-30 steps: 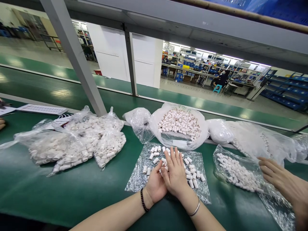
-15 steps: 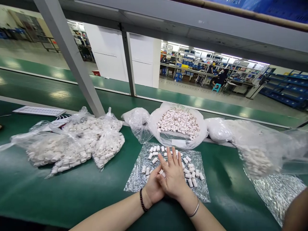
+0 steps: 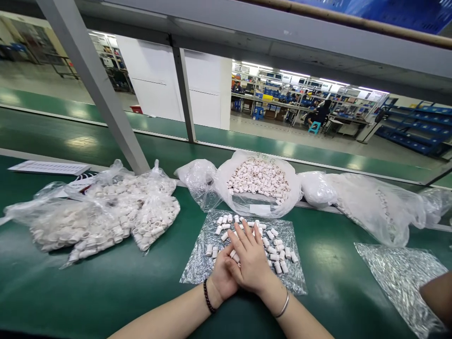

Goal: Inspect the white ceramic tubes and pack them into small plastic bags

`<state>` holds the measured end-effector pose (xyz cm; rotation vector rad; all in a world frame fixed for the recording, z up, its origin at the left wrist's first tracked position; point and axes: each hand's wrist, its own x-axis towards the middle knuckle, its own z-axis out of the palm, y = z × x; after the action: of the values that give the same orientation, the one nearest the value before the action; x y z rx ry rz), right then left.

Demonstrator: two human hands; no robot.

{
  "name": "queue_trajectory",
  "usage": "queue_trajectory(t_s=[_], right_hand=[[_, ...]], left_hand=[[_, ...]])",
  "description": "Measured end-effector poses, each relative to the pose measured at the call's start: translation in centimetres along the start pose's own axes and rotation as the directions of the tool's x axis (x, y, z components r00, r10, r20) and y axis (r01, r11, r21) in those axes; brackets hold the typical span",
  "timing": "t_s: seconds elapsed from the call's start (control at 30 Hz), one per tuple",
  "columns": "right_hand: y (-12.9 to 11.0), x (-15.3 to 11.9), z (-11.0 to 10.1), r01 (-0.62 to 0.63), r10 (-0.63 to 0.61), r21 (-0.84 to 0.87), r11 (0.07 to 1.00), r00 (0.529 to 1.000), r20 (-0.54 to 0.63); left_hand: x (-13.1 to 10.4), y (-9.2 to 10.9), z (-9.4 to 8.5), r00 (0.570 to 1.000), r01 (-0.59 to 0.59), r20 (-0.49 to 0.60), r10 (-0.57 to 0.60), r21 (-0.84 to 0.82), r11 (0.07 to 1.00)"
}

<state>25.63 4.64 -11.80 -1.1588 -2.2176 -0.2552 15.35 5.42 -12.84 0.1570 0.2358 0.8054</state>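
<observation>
My left hand (image 3: 223,277), with a dark beaded bracelet at its wrist, is cupped low over a sheet of clear bubble film (image 3: 194,268). A few short white plastic tube fittings (image 3: 234,257) show in its palm; its fingers are largely hidden. Across it lies my right hand (image 3: 250,263), palm down, fingers stretched out, a silver bangle on the wrist. Around both hands, many loose white fittings (image 3: 278,267) are scattered on the film. Just behind stands an opened clear bag (image 3: 226,202) full of the same fittings.
Several filled clear bags (image 3: 106,216) lie on the green table (image 3: 141,292) at left. At right are another plastic bag (image 3: 381,202), a second film sheet (image 3: 395,278) and another person's arm (image 3: 438,296). A slanted grey post (image 3: 95,89) rises behind the left bags.
The plastic bag at right has shifted back, uncovering more of the second film, and the other person's arm now reaches over that film. My hands keep nearly the same pose.
</observation>
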Motion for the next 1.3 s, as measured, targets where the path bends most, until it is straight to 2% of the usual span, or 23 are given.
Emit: queue_trajectory(t_s=[0.07, 0.13, 0.2, 0.27, 0.37, 0.43, 0.57, 0.67, 0.8, 1.0, 1.2, 1.3], right_hand=[[0.2, 0.0, 0.0, 0.009, -0.009, -0.002, 1.0, 0.998, -0.055], [0.1, 0.0, 0.0, 0.01, -0.01, -0.01, 1.0, 0.996, -0.085], [-0.1, 0.0, 0.1, 0.016, -0.018, -0.019, 1.0, 0.995, -0.102], [-0.3, 0.1, 0.2, 0.041, -0.045, -0.032, 0.999, 0.992, -0.117], [-0.6, 0.3, 0.2, 0.08, -0.087, -0.047, 0.996, 0.983, -0.161], [-0.7, 0.3, 0.2, 0.083, -0.088, -0.035, 0.996, 0.977, -0.196], [-0.7, -0.1, 0.6, 0.022, -0.006, 0.07, 0.997, 0.976, -0.216], [-0.6, -0.3, 1.0, 0.018, 0.001, 0.12, 0.993, 0.987, -0.161], [-0.7, 0.0, 0.9, 0.062, -0.038, 0.167, 0.984, 0.989, -0.142], [-1.0, 0.5, 0.5, 0.123, -0.076, 0.226, 0.966, 0.975, -0.207], [-1.0, 0.3, 0.4, 0.118, -0.085, 0.264, 0.957, 0.987, -0.134], [-0.9, 0.2, 0.4, 0.124, -0.096, 0.23, 0.965, 0.987, -0.132]], left_hand=[[-0.3, 0.5, -0.1, 0.995, 0.097, -0.024, -0.098, -0.03, 0.995], [-0.3, 0.9, -0.6, 0.991, 0.131, 0.019, -0.13, -0.063, 0.989], [0.0, 1.3, -1.2, 0.987, 0.087, 0.141, -0.075, -0.077, 0.993], [0.4, 1.7, -1.8, 0.962, 0.021, 0.272, 0.006, -0.095, 0.995], [0.6, 2.5, -2.1, 0.934, 0.006, 0.356, 0.035, -0.115, 0.993], [0.5, 3.0, -1.8, 0.944, 0.002, 0.327, 0.037, -0.117, 0.993], [0.2, 4.0, -0.7, 0.979, -0.14, 0.134, 0.154, -0.107, 0.984], [0.1, 4.4, 0.2, 0.97, -0.242, 0.011, 0.245, -0.103, 0.965], [0.2, 4.6, 1.0, 0.956, -0.289, -0.074, 0.283, -0.097, 0.952], [0.3, 4.6, 1.3, 0.952, -0.302, -0.082, 0.296, -0.082, 0.95], [0.4, 4.5, 0.8, 0.952, -0.303, -0.06, 0.299, -0.076, 0.95], [0.4, 4.4, 0.4, 0.958, -0.287, -0.034, 0.285, -0.084, 0.954]])
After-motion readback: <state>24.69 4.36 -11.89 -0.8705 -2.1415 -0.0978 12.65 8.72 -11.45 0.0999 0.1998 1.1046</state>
